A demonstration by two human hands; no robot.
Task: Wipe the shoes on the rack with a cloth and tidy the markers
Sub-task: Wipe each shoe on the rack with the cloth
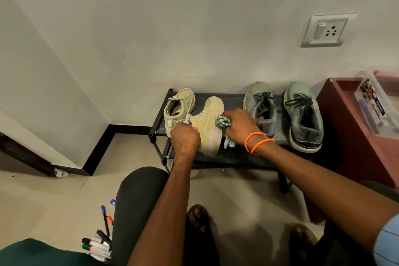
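The fingers of the right hand (238, 127) curl around a bunched grey-green cloth (223, 123), pressing it against the side of a tan high-top shoe (210, 127). A loose tail of the cloth hangs below the hand. Two orange bands circle the right wrist. The left hand (185, 138) grips the same shoe at its heel and collar, fingers wrapped around it, holding it tipped on its side above the front edge of the rack (233, 99).

The shoe's long axis runs away from the person, toe towards the wall, heel nearest the body. It looks light, with a soft upper that will give under pressure and a firmer sole, so the heel and sole are probably the best places to hold it steady. The cloth is limp and should mould to the shoe's curves.

Its partner, a second tan shoe (179, 106), stands upright just to the left on the black rack, toe to the wall. Further right sit two grey trainers (302, 119) with dark laces, also toes to the wall, well apart from the hands.

On the tiled floor at lower left, a loose heap of markers (97, 244) lies not yet tidied, partly hidden by the person's knee. To the right of the rack, a clear plastic box (375, 106) rests on a reddish bench (345, 114).
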